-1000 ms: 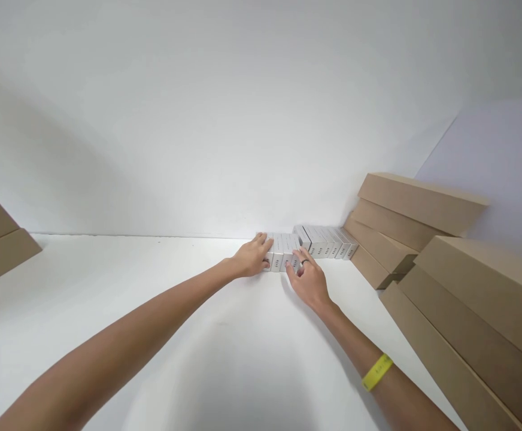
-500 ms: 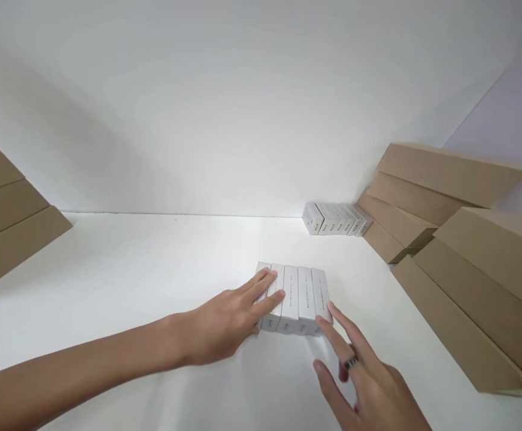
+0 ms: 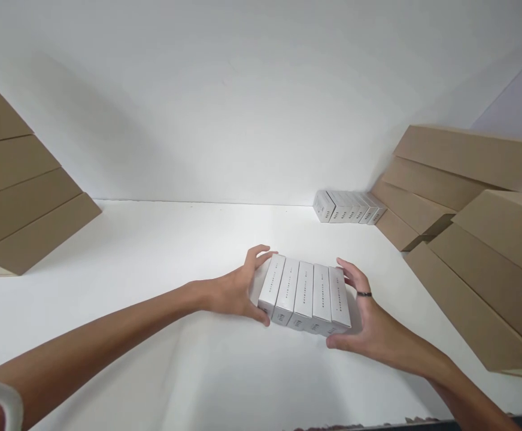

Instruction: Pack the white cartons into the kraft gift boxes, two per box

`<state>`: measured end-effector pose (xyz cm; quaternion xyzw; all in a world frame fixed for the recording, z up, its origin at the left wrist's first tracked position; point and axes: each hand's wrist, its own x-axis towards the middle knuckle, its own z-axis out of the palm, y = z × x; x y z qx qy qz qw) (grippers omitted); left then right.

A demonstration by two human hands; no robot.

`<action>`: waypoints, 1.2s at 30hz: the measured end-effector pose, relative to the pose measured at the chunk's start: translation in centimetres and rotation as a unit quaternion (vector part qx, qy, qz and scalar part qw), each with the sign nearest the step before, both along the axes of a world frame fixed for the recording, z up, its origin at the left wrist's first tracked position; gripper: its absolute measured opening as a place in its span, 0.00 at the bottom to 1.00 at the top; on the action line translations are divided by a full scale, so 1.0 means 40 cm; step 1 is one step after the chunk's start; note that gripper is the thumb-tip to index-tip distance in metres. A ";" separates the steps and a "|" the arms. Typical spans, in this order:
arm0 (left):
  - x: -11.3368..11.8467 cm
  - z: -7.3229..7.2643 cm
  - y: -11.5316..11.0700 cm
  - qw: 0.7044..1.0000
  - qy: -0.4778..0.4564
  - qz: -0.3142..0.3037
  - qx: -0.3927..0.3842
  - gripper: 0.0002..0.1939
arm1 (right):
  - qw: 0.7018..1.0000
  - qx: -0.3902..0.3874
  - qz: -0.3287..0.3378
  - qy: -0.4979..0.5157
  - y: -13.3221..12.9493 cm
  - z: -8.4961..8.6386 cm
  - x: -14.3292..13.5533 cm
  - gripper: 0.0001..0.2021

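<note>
White boxes [image 3: 303, 293], five in a slanted row, are between my two sets of fingers. My left hand [image 3: 234, 292] curves round one end, fingers and thumb spread; my right hand [image 3: 373, 320] does likewise at the other. Can't tell remotely whether either squeezes. Farther row of white boxes [image 3: 346, 207] beyond my right fingers, beside brown cartons [image 3: 436, 182]; left-hand cartons [image 3: 21, 161] well left of my left fingers.

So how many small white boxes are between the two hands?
5 white boxes, side by side in one row: one nearest the left hand, three in the middle, one nearest the right hand. No others seem hidden there.
</note>
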<state>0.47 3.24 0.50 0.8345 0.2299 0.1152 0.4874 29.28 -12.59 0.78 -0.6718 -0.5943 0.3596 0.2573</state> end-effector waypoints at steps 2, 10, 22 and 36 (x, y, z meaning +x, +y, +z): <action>0.013 -0.001 0.006 1.000 -0.015 -0.013 -0.015 0.66 | 0.998 -0.026 0.015 0.061 0.023 -0.005 -0.006 0.65; 0.019 -0.013 -0.002 0.999 -0.026 -0.011 -0.021 0.60 | 0.992 0.026 0.025 0.119 0.029 -0.043 -0.024 0.57; 0.041 -0.047 -0.034 0.993 -0.107 -0.029 -0.045 0.51 | 0.989 0.100 0.055 0.094 0.027 -0.077 -0.013 0.48; 0.033 -0.034 -0.060 0.994 -0.101 0.000 -0.037 0.56 | 0.987 0.085 0.057 0.121 0.011 -0.061 -0.018 0.50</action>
